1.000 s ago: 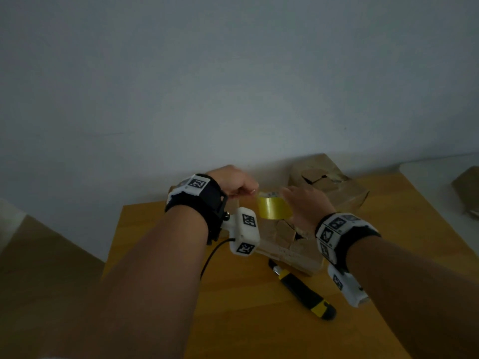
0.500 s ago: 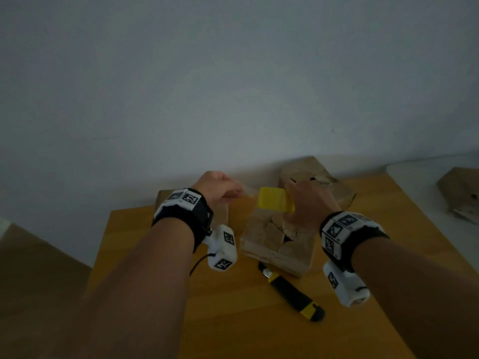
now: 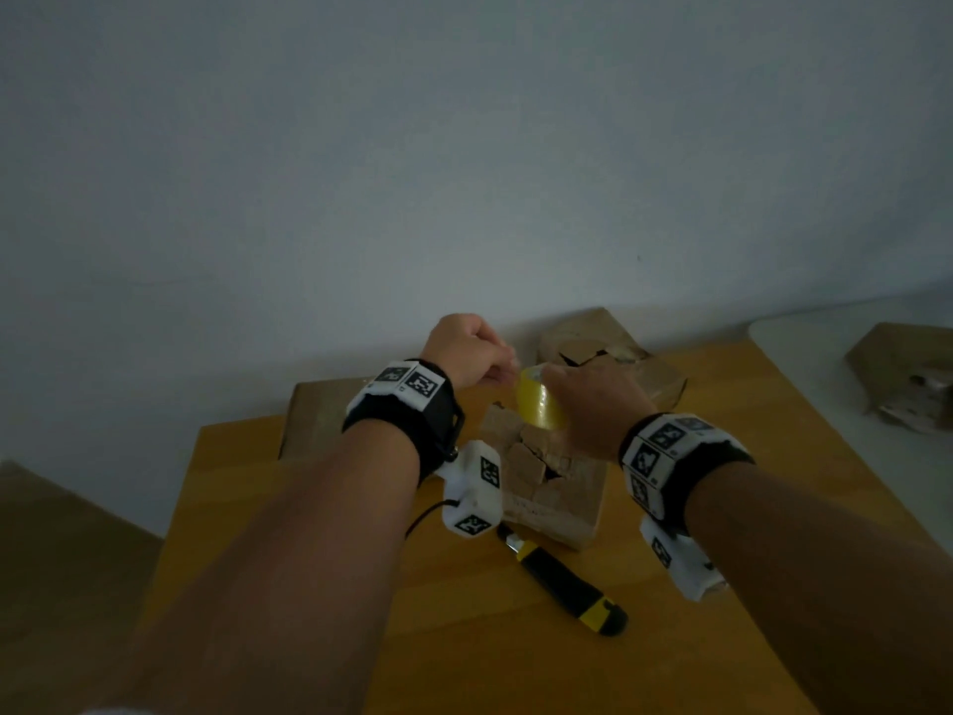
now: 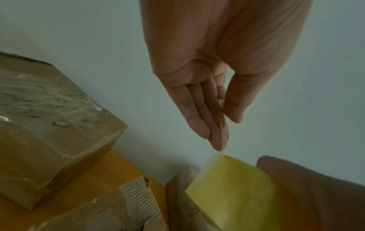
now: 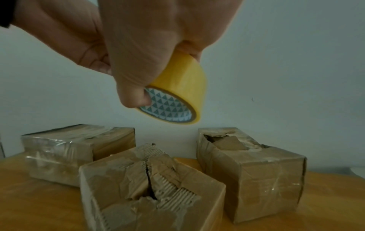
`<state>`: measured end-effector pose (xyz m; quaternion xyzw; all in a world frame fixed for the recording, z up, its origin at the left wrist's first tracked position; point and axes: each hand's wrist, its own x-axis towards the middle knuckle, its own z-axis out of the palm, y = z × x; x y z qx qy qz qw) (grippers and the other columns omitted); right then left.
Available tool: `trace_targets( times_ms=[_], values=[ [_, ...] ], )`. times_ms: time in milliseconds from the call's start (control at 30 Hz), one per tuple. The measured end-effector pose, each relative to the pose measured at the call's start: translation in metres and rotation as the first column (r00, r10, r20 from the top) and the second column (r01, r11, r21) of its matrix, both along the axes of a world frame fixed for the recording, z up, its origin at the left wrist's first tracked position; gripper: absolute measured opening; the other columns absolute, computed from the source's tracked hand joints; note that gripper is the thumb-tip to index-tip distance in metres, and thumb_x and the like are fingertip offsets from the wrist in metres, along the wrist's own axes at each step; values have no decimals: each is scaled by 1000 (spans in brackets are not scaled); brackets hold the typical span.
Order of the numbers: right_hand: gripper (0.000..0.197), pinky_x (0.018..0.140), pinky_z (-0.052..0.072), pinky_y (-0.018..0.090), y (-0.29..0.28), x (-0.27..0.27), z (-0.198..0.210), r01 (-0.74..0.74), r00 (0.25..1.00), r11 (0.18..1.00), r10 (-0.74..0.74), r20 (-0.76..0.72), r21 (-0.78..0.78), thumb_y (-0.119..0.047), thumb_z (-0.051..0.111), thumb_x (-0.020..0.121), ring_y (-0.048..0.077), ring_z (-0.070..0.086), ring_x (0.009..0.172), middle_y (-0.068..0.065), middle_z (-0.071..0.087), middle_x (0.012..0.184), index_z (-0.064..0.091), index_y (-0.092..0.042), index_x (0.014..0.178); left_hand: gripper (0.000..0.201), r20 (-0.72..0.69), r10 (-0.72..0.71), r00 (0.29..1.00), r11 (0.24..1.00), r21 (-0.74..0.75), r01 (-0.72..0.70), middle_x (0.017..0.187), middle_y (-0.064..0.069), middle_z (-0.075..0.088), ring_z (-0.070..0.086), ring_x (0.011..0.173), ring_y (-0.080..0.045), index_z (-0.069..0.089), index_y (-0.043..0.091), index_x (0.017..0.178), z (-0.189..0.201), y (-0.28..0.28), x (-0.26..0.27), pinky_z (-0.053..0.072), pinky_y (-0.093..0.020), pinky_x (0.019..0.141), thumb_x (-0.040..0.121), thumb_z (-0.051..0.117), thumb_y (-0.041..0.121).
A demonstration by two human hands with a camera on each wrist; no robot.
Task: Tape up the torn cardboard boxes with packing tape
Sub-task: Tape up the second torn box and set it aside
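Yellow tape roll (image 5: 178, 87) sits gripped in the right hand (image 3: 593, 405), up over the torn box (image 5: 150, 184) in the middle of the table (image 3: 464, 637). Left hand (image 4: 213, 96) pinches the loose tape end, I think to pull a strip. 2 more boxes wait by the back edge.

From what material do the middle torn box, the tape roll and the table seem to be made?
Middle torn box: corrugated cardboard, matt brown; ridged fluting shows at the tear, glossy clear tape on its sides. Tape roll: shiny yellow plastic film, probably on a printed paper core. Table: likely wood or wood laminate, smooth orange-brown with faint board lines.
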<state>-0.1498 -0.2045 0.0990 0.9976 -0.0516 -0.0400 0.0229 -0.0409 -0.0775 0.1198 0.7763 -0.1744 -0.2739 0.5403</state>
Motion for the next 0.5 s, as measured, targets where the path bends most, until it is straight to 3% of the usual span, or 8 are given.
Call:
trace_targets(
  times_ms=[100,233,333,433,500],
  values=[
    [41,71,56,34,-6,1,-5,49,998,999,-48,-46,10,-36,67,83,20,63,76,1,63,84,54,-12,113,18,-12,-57,998,994,-97,56,72,-15,68,67,54,-15,51,5,76,15,-5,-8,54,-20,52,86,62,-5],
    [42,61,49,30,-8,2,-14,106,994,991,-103,-45,85,-36,70,77,19,55,68,-7,43,67,53,-13,107,18,33,-131,991,984,-114,133,84,-22,70,67,64,-23,51,9,76,30,-5,-7,57,-29,64,89,61,0],
    [43,66,53,34,-14,-1,-16,132,990,984,-124,-70,117,-41,69,77,19,58,73,-4,52,76,53,-14,105,17,36,-72,997,997,-34,74,90,-21,72,70,73,-25,51,13,77,23,10,5,55,-27,63,90,59,5],
    [54,69,54,36,-20,-6,-15,139,986,985,-129,-101,98,-43,68,79,22,60,81,0,59,95,47,-15,119,12,-8,6,1000,1000,22,-5,86,-12,75,73,76,-21,52,13,83,7,24,9,55,-25,61,91,58,8],
    [63,63,53,35,-22,-11,-13,129,988,983,-115,-105,134,-39,69,80,23,61,81,0,57,98,36,-16,129,8,-11,62,998,997,53,-61,87,-10,75,73,79,-22,53,12,87,-5,26,9,59,-32,73,91,58,9]
  ],
)
